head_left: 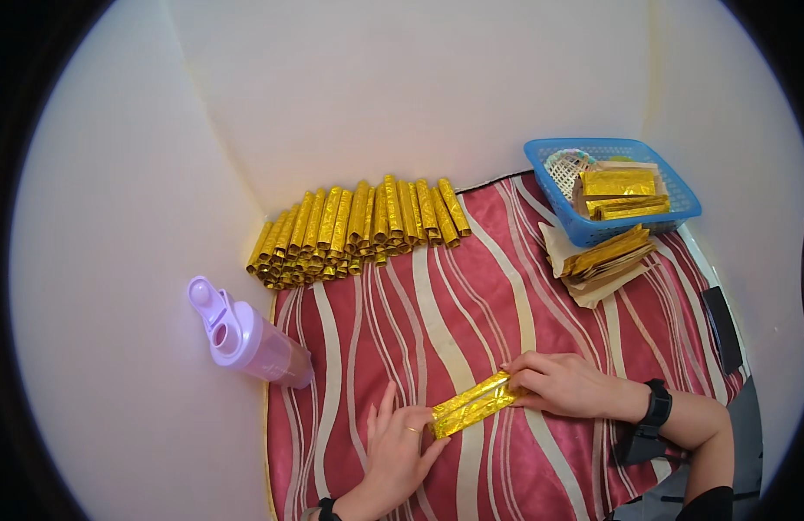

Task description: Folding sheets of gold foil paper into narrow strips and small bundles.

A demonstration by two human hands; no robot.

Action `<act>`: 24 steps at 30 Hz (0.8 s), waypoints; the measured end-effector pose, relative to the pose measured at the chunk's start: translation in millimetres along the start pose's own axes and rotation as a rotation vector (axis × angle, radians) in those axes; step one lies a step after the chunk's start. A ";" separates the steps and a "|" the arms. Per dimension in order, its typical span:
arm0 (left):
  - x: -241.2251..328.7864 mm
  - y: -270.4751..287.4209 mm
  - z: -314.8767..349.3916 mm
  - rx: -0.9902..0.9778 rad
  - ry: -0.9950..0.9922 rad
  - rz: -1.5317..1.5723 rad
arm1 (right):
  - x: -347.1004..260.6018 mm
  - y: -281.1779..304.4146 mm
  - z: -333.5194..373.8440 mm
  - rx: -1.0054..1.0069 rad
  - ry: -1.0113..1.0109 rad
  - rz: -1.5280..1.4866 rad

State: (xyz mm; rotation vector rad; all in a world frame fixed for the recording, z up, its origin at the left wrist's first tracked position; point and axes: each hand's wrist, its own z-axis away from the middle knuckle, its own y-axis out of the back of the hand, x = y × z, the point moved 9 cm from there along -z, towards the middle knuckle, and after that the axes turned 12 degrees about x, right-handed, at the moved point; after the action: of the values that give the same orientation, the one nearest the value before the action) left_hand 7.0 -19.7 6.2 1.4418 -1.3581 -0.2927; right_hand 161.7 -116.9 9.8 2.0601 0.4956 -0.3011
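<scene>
Two bare hands are spanning a gold foil strip point(474, 406) on a red, striped cloth point(554, 300). The right hand point(554, 384) is grasping the far end, its fingers curling over the foil; the left hand point(402, 447) is touching the near end with its thumb, other fingers spreading, though whether it is pinching cannot be told. The strip is lying directly between them, its long axis slanting from the left hand up and away to the right, both hands meeting it and neither standing nearer. Beyond, a lilac bottle point(261, 345) is tilting leftward; rolled gold tubes point(354, 227) are lying stacked ahead and to the left. Ahead and to the right, a foil-and-paper stack point(603, 265) is resting beside a blue basket point(597, 231).
</scene>
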 end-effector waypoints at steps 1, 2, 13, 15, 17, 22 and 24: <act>-1.1 -0.2 0.6 -0.002 0.000 0.003 | 0.2 -1.8 1.4 -0.003 0.028 -0.006; -0.3 1.0 1.4 0.013 -0.031 -0.005 | 2.3 -2.2 1.2 -0.005 0.025 -0.004; 3.2 3.4 0.8 0.037 -0.074 0.015 | -16.4 3.3 -3.5 0.020 0.191 0.042; 4.8 4.0 -0.4 0.041 -0.066 0.025 | -16.1 4.6 -2.3 0.008 0.220 0.065; 5.2 3.9 -0.5 0.039 -0.067 0.024 | -16.0 2.1 -1.1 -0.004 0.250 0.086; 0.6 1.6 -0.8 0.031 -0.037 0.059 | -9.4 -2.2 0.8 -0.003 0.178 0.120; -3.6 0.9 -0.4 0.048 -0.013 0.090 | -6.7 -2.7 1.6 -0.003 0.140 0.093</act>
State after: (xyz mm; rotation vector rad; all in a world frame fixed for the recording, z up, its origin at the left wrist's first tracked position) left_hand 5.7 -16.3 5.4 1.4162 -1.4448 -0.2123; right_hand 154.5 -118.5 9.6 2.1029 0.4820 -0.1015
